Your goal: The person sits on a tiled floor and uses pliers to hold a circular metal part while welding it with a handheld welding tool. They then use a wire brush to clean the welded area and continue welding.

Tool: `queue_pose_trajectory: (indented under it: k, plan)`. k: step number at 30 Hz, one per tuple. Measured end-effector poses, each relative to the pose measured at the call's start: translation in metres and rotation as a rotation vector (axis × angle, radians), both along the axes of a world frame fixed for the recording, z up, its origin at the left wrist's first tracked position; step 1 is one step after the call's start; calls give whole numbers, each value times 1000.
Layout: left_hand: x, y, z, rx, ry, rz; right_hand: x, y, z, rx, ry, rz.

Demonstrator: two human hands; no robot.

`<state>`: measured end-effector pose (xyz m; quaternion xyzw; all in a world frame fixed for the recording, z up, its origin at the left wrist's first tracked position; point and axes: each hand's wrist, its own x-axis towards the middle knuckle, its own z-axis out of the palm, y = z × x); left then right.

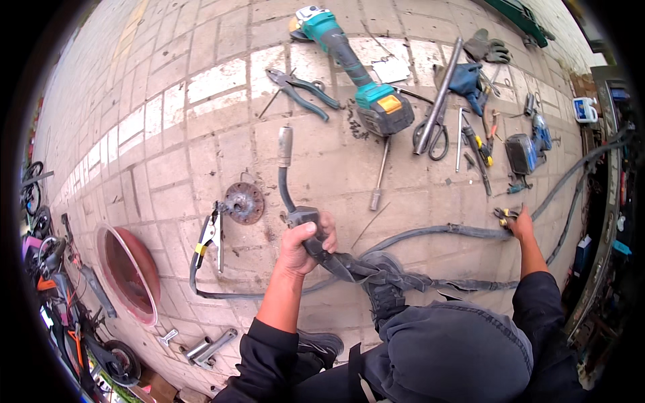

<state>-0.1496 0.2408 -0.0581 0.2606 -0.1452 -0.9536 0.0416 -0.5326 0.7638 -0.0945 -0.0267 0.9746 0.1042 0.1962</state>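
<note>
My left hand (304, 245) is closed around the black handle of a welding torch (304, 216). The torch's bent neck and metal nozzle (285, 148) point up, away from me. A sleeved cable runs from the handle across my shoe to the right. On the far right my right hand (523, 227) reaches down to the paving, its fingers around a small black-and-yellow tool (504, 213), possibly pliers; the hand partly hides it. Left of the torch, a ground clamp (209, 234) touches the edge of a round metal flange (244, 203) with holes.
Beyond the torch lie large pliers (302, 93), a teal angle grinder (342, 60) and a screwdriver (381, 176). A steel tube (439, 97), scissors, gloves and a blue cordless tool (527, 149) spread to the right. A red bowl (144, 265) stands left, near bicycles. Cables (443, 230) cross the paving.
</note>
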Motion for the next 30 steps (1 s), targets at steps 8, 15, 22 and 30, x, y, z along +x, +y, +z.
queue_pose_trajectory:
  k: [8, 15, 22, 30]
  plan:
    - [17, -4, 5, -8, 202, 11, 21, -21, 7, 27, -203, 78]
    - [19, -1, 12, -23, 190, -29, 51, -35, 5, -6, 97, 393]
    - [14, -6, 21, -40, 240, -90, 32, -47, -15, -415, 188, 153]
    - [16, -3, 33, -148, 229, -106, 57, -85, 2, -108, 30, 93]
